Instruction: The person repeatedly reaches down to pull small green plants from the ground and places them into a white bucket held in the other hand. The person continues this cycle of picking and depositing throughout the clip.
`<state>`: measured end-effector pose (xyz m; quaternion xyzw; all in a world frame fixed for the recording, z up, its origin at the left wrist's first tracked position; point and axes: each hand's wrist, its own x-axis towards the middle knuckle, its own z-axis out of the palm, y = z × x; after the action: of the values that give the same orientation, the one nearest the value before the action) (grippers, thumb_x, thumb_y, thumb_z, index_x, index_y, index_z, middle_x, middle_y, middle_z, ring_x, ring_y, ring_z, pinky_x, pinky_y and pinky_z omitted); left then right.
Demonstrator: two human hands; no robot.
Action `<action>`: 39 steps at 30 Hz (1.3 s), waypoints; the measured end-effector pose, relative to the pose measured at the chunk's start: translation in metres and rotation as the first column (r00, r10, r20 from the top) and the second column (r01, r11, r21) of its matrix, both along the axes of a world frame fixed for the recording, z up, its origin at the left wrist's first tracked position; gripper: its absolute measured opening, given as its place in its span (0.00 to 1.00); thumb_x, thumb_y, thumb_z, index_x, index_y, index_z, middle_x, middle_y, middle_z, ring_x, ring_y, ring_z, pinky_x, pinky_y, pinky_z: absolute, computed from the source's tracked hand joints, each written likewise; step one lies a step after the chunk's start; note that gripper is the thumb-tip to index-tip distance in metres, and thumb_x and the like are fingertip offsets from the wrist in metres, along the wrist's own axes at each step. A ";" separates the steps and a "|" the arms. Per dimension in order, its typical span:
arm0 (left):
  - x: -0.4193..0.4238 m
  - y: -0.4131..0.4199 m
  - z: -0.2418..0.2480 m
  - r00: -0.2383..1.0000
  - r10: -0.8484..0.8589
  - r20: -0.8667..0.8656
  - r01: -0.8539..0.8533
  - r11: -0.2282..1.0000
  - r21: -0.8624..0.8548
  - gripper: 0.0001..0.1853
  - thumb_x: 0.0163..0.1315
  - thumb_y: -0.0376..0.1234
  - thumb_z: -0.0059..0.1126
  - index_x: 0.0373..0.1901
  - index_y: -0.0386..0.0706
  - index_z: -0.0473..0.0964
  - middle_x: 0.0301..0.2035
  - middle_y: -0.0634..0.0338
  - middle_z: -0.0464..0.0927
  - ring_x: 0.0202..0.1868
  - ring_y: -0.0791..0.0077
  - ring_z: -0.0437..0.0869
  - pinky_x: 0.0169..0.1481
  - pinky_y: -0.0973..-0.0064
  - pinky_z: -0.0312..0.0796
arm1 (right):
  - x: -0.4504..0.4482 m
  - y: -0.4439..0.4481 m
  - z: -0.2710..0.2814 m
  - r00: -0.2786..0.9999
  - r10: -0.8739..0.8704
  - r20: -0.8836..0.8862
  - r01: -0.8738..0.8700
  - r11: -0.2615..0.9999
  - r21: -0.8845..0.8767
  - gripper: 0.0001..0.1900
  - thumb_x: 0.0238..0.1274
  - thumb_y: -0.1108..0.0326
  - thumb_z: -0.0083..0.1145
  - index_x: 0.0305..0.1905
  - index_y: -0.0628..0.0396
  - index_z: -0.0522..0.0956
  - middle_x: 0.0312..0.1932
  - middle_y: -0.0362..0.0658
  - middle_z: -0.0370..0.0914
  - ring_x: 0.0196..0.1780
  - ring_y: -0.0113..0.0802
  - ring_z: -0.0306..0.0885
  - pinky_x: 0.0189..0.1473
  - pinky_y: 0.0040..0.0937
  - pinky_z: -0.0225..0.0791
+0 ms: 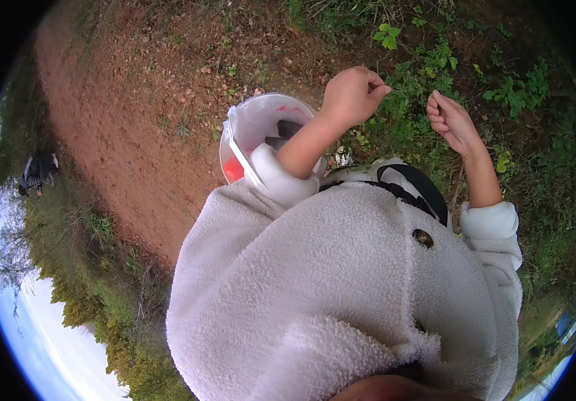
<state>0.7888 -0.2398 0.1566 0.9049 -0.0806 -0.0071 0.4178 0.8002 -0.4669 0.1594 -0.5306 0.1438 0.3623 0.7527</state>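
Observation:
My left hand [353,95] reaches out over low green weeds [403,108], fingers curled and thumb tip against the index finger. Facing it across a small gap is my right hand [452,123], its fingers bent inward and the thumb near the fingertips. Whether a thin stem sits in either pinch is too fine to make out. Below my left forearm stands a white plastic bucket [263,113]. Inside it are something red [233,170] and dark items [288,129], partly hidden by my sleeve.
A reddish dirt path [112,130] runs along the left. Leafy plants [521,92] grow at the right. A black strap [418,185] lies by my waist. Far off at the left, a person [35,173] is bent over near bushes [82,301].

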 end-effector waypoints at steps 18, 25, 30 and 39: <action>-0.062 -0.087 -0.047 0.795 -0.549 -0.257 0.467 0.825 -0.318 0.16 0.61 0.38 0.43 0.48 0.43 0.72 0.48 0.51 0.74 0.49 0.64 0.76 0.54 0.67 0.65 | -0.009 0.157 -0.005 0.495 0.769 0.406 -0.650 0.637 -0.415 0.20 0.64 0.64 0.41 0.59 0.53 0.67 0.57 0.44 0.70 0.55 0.33 0.70 0.56 0.29 0.64; 0.010 -0.028 -0.023 0.946 -0.227 -0.232 0.106 0.892 -0.439 0.10 0.56 0.33 0.59 0.39 0.38 0.77 0.27 0.63 0.78 0.31 0.78 0.77 0.41 0.82 0.67 | 0.040 0.022 0.016 0.768 0.147 0.623 -0.166 0.986 -0.028 0.16 0.65 0.72 0.38 0.54 0.62 0.69 0.52 0.44 0.71 0.53 0.29 0.70 0.56 0.28 0.64; 0.024 -0.010 0.002 0.900 -0.207 -0.383 -0.319 0.286 -0.904 0.09 0.60 0.37 0.55 0.33 0.40 0.76 0.24 0.68 0.72 0.26 0.84 0.67 0.32 0.83 0.61 | 0.015 -0.016 -0.009 0.706 0.416 0.573 -0.045 0.834 -0.550 0.20 0.57 0.76 0.48 0.56 0.54 0.68 0.51 0.41 0.72 0.50 0.31 0.71 0.52 0.29 0.67; 0.027 -0.010 0.025 0.805 -0.593 -0.039 -0.394 -0.483 -0.782 0.06 0.62 0.34 0.51 0.35 0.41 0.73 0.25 0.66 0.62 0.27 0.80 0.60 0.33 0.82 0.56 | -0.008 0.032 -0.013 0.556 0.605 0.570 -0.005 0.689 -0.725 0.40 0.44 0.64 0.65 0.65 0.41 0.58 0.45 0.44 0.70 0.44 0.39 0.70 0.48 0.34 0.68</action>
<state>0.8161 -0.2493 0.1815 0.0105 -0.0264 -0.2456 0.9690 0.7924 -0.4352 0.1467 -0.8749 -0.1829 0.1563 0.4204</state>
